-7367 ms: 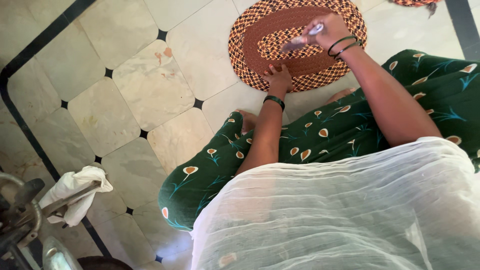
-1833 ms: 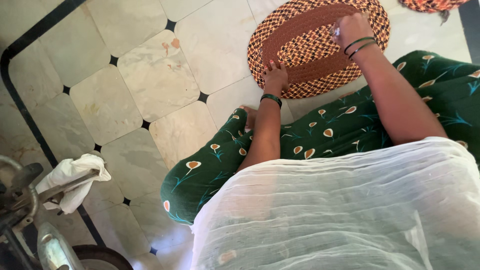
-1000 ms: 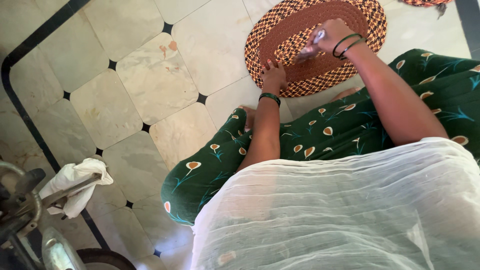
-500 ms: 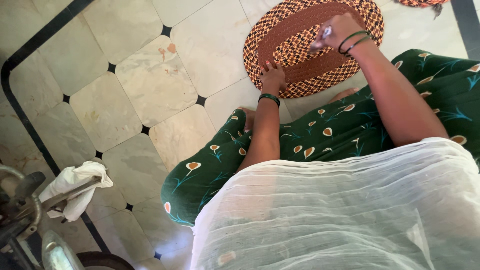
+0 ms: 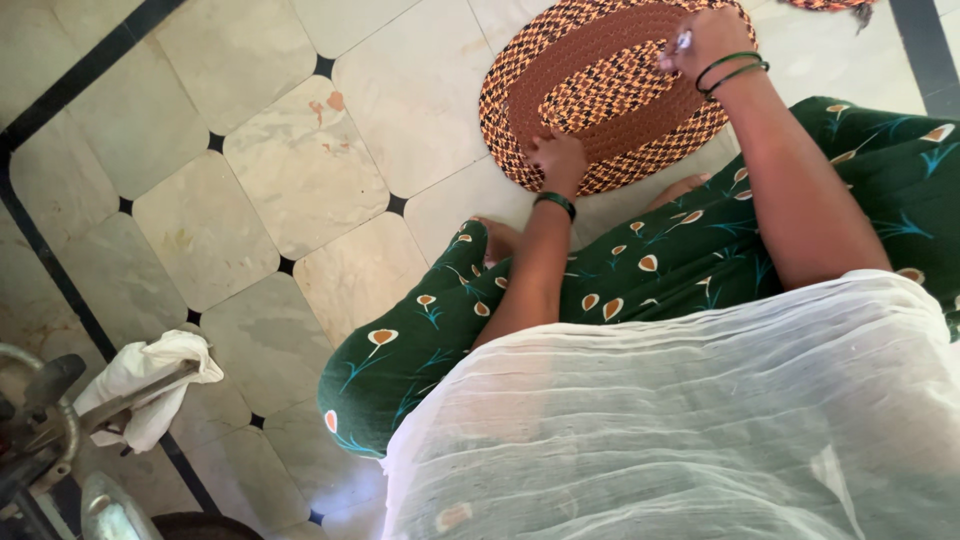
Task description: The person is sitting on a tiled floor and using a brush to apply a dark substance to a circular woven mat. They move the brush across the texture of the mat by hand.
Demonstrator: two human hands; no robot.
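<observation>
An oval braided mat (image 5: pixel 600 95), brown with orange-and-black bands, lies on the tiled floor in front of my knees. My left hand (image 5: pixel 556 160) presses down on its near edge, fingers curled over the braid, a green bangle at the wrist. My right hand (image 5: pixel 706 42), wearing two green bangles, is over the mat's far right rim. It is closed on a small silvery tool (image 5: pixel 684 41) whose shape I cannot make out. My green printed dress (image 5: pixel 640 270) covers my folded legs beside the mat.
A white cloth (image 5: pixel 150 378) hangs on a metal bar of a machine (image 5: pixel 40 430) at the lower left. Part of another braided piece (image 5: pixel 825 4) shows at the top right edge. Dark border strips cross the pale floor tiles. A white shawl (image 5: pixel 680 420) fills the foreground.
My right hand has moved up and to the right with the silvery tool, from the mat's middle to its far rim. My left hand has stayed on the near edge.
</observation>
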